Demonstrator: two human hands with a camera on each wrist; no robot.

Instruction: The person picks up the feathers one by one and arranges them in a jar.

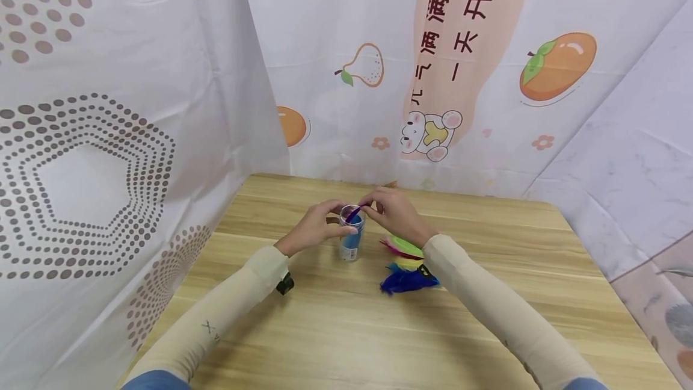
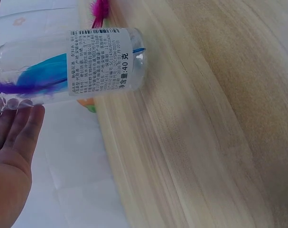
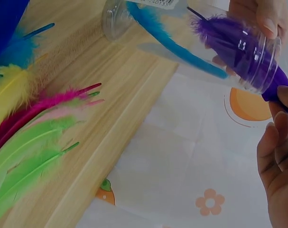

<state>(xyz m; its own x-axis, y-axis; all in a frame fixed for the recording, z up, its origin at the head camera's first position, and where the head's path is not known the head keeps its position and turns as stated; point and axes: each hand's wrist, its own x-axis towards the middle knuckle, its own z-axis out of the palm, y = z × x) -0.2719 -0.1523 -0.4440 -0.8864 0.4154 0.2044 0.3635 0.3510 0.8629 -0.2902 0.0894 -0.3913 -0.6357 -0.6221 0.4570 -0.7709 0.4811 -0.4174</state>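
A clear plastic jar [image 1: 349, 253] with a white printed label [image 2: 100, 59] stands upright on the table. My left hand [image 1: 316, 227] holds it near the rim, fingers on the far side and thumb on the near side. Inside the jar is a light blue feather [image 3: 165, 40], its quill down at the base. My right hand [image 1: 397, 212] pinches the tip of a purple feather [image 3: 234, 45] at the mouth. Most of that feather is inside the jar, its fluffy quill end pointing down.
Right of the jar, beneath my right forearm, lie loose feathers: dark blue [image 1: 406, 280], yellow [image 3: 11, 90], magenta [image 3: 44, 104] and green [image 3: 34, 147]. A wooden table [image 1: 335, 330] carries everything. Printed curtains [image 1: 325, 23] hang behind it and at the left.
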